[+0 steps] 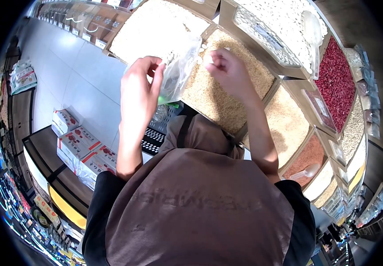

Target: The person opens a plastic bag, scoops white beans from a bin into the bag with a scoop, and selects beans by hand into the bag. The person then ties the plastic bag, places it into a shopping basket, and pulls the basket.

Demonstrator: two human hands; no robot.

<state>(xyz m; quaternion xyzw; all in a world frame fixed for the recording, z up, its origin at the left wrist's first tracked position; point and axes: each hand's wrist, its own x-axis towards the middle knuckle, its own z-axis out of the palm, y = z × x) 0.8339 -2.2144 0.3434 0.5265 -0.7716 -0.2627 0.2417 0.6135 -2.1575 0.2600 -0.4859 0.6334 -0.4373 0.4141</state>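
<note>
My left hand (141, 86) pinches the edge of a clear plastic bag (183, 71). Some white beans (170, 57) show at the bag's mouth, close to my left fingertips. The bag hangs over the corner of a bin of light brown grain (218, 88), beside a brightly lit bin of white grain (149, 31). Over the brown grain, my right hand (230, 73) has its thumb and fingers pressed together around a small white bean (208, 59). A few loose white beans lie on the grain near the bag.
White beans with a clear scoop (312, 33) fill a bin at the upper right. Red beans (335, 84) lie beyond it. A reddish grain bin (306, 157) holds another scoop. Printed boxes (79, 142) stand at left, and a black perforated crate (153, 141) is below the bag.
</note>
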